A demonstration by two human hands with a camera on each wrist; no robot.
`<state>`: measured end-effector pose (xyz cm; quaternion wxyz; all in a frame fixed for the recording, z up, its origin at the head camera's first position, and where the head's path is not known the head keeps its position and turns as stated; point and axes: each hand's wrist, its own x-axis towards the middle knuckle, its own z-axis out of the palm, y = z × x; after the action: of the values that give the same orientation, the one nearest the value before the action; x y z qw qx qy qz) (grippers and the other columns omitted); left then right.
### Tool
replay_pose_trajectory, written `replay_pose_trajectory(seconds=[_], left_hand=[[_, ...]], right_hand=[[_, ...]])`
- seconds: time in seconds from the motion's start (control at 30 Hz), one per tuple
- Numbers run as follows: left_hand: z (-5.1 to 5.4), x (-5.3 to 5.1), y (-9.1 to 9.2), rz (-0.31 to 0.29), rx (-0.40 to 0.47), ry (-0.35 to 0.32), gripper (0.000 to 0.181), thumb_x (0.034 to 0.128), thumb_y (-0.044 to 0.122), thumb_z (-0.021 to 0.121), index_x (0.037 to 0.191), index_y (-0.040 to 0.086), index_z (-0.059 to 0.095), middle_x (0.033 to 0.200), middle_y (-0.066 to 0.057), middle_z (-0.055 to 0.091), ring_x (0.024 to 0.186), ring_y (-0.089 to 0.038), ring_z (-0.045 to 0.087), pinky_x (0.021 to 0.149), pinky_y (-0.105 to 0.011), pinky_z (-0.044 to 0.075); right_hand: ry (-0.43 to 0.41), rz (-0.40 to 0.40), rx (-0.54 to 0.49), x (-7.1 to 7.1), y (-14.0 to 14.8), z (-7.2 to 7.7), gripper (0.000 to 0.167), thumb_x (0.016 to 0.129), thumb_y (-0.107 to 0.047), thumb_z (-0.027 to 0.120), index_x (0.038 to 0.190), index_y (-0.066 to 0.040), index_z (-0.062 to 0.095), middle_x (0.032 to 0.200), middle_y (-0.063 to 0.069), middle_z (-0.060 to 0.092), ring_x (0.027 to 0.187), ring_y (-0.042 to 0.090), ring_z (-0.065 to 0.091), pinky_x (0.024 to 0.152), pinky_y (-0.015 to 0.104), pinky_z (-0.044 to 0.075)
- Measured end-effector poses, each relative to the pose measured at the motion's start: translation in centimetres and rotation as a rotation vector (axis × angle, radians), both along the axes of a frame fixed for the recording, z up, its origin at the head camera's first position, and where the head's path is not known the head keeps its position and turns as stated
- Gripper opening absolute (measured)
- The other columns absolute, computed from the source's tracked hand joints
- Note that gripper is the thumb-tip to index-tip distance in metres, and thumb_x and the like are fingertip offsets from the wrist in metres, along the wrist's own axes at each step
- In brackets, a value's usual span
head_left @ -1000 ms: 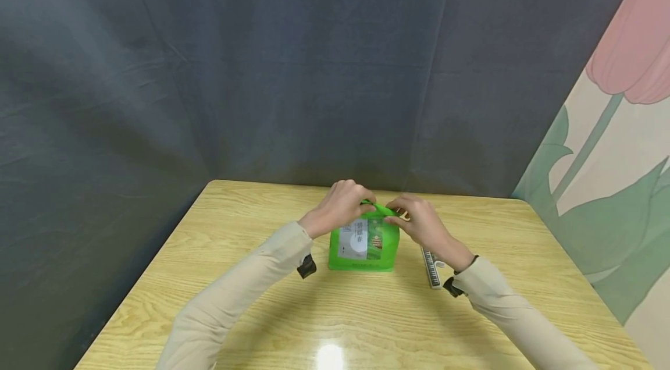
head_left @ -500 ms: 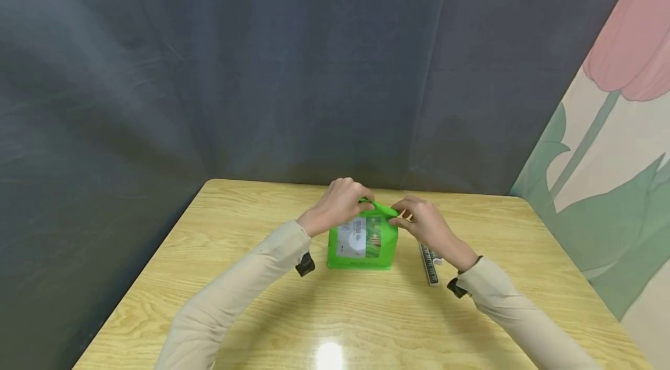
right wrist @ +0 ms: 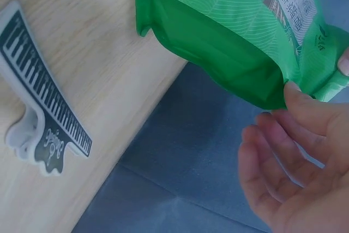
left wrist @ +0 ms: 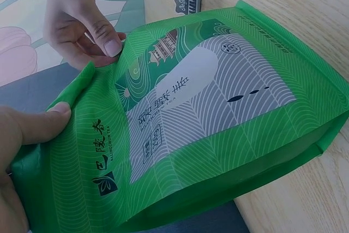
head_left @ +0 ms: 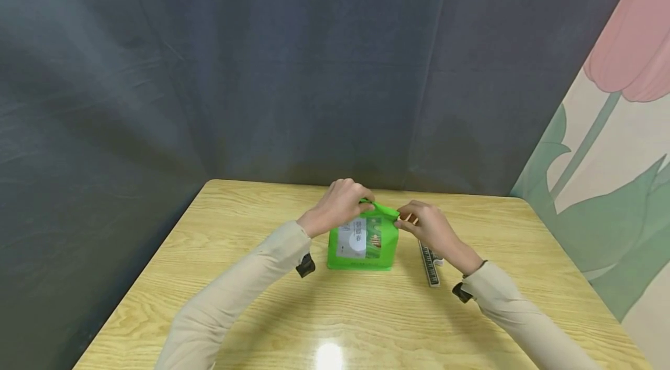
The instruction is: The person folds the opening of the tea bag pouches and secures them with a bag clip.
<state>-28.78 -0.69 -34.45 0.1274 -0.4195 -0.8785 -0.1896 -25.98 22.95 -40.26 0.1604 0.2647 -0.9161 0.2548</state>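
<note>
A green tea bag [head_left: 384,251] with a grey label stands upright on the table. My left hand [head_left: 341,202] pinches its top edge near the left end, where the top is folded over. In the left wrist view the thumb of this hand [left wrist: 24,135] presses on the green film. With thumb and fingers, my right hand [head_left: 429,227] pinches the upper right corner of the bag. Close up in the right wrist view, the thumb of the right hand [right wrist: 311,156] lies on the bag's edge, with the other fingers loosely bent below.
On the wooden table [head_left: 251,312], right of the bag, lies a long clip-like piece [head_left: 430,265] with a piano-key print and a white curled part [right wrist: 24,132]. A dark curtain [head_left: 314,67] hangs behind the table. A wall with painted tulips [head_left: 602,184] stands at the right.
My right hand has slid a little to the right along the bag's top edge, out to its corner. The left hand keeps its hold, and the bag stays in place.
</note>
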Motion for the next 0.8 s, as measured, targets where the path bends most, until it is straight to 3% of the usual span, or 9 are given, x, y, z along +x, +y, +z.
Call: replay_pose_trajectory(seconds=[0.8], left_hand=[[0.0, 0.1, -0.1, -0.006, 0.007, 0.008, 0.013, 0.089, 0.018, 0.076, 0.099, 0.01, 0.08, 0.092, -0.002, 0.076, 0.061, -0.001, 0.058, 0.056, -0.016, 0.044]], right_hand=[[-0.042, -0.036, 0.047, 0.5, 1.6, -0.6, 0.01, 0.087, -0.006, 0.076, 0.096, -0.001, 0.075, 0.081, 0.002, 0.065, 0.068, 0.013, 0.06, 0.062, 0.032, 0.051]])
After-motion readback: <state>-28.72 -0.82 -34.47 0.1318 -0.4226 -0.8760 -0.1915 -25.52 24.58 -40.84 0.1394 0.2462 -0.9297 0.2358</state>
